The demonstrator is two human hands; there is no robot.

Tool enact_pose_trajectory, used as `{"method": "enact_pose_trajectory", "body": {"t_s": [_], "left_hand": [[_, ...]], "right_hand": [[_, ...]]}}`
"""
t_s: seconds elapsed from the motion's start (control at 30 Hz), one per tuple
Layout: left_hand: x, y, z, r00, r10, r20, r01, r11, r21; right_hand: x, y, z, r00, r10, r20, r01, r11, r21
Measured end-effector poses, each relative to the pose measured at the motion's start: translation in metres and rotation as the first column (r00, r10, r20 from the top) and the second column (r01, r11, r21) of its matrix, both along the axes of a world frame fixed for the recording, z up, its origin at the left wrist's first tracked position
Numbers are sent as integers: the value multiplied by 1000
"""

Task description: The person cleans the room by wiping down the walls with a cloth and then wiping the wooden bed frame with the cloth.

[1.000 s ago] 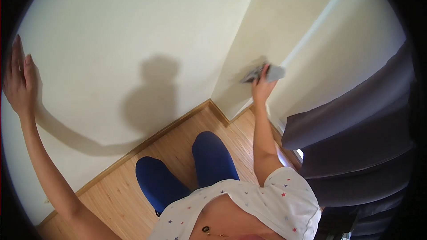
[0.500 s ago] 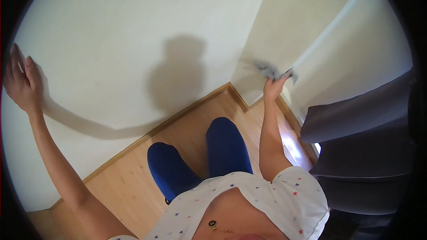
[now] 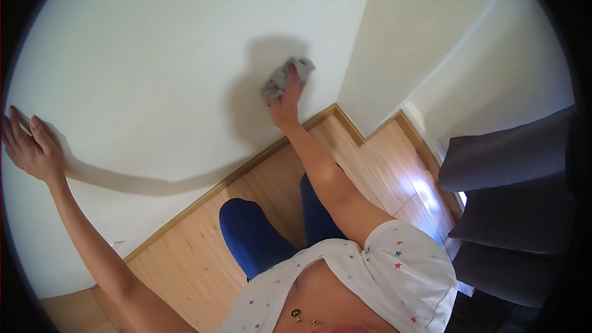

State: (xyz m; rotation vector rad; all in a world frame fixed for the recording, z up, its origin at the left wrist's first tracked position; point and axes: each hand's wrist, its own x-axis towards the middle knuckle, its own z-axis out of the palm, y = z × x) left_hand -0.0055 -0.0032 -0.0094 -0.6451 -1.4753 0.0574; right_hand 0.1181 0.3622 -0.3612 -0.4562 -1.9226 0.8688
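Observation:
A crumpled grey cloth (image 3: 280, 83) is gripped in my right hand (image 3: 287, 108), held at the white wall (image 3: 166, 43) in front of me. The fingers partly cover the cloth. Far to the left, my left hand (image 3: 36, 148) lies against the same wall with its fingers stretched out and nothing in it. A shadow of my head and left arm falls across the wall between the hands.
Wooden baseboard (image 3: 246, 166) runs along the wall's foot and around a corner. Pale wood flooring (image 3: 185, 253) lies below, under my blue-clad legs (image 3: 253, 234). Dark grey curtain-like fabric (image 3: 505, 154) hangs at the right. A small white wall fitting (image 3: 118, 245) shows near my left forearm.
My right hand has swung left with the cloth, from the corner's side wall to the front wall. My left hand remains on the wall, appearing lower in view.

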Motion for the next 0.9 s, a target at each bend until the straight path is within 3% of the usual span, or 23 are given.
{"method": "enact_pose_trajectory", "body": {"t_s": [0.03,0.1,0.17,0.23,0.27,0.37,0.43,0.53,0.57,0.67,0.73,0.8,0.9], "left_hand": [[1,0,1,999,24,-21,-24,999,-27],[-30,-60,-6,951,269,151,-278,959,46],[-28,-63,-7,957,234,172,-249,966,71],[12,-10,-2,997,-66,30,64,997,41],[18,-2,-1,998,-58,5,58,998,21],[24,4,-1,997,-32,-75,31,999,-16],[25,4,-1,993,-1,-118,-2,1000,-25],[10,-11,-1,999,28,39,-30,999,40],[6,-14,-1,999,21,-40,-21,1000,2],[-7,-34,-7,994,10,113,-16,998,53],[-3,-30,1,998,26,-50,-30,996,-82],[2,-19,1,994,-27,-105,15,994,-113],[2,-6,-10,990,-137,-31,136,990,-39]], "right_hand": [[-1,-1,-20,995,-30,-99,12,984,-181],[9,-4,-65,997,-8,-79,-20,940,-342],[11,17,-134,990,103,-98,-138,869,-476],[15,19,-128,983,103,-153,-180,718,-673],[18,18,-122,980,97,-174,-196,625,-756],[8,13,-93,878,158,-452,-467,491,-736],[10,-16,-32,915,305,-264,-402,757,-515],[9,-34,3,972,236,-15,-236,965,-117],[8,-30,-8,972,196,133,-175,973,-153],[-8,-5,-56,999,16,-31,-25,950,-310],[-1,21,-85,994,20,-105,-74,838,-541],[13,44,-92,975,91,-203,-216,598,-772],[19,60,-63,911,193,-363,-405,256,-878]]}}
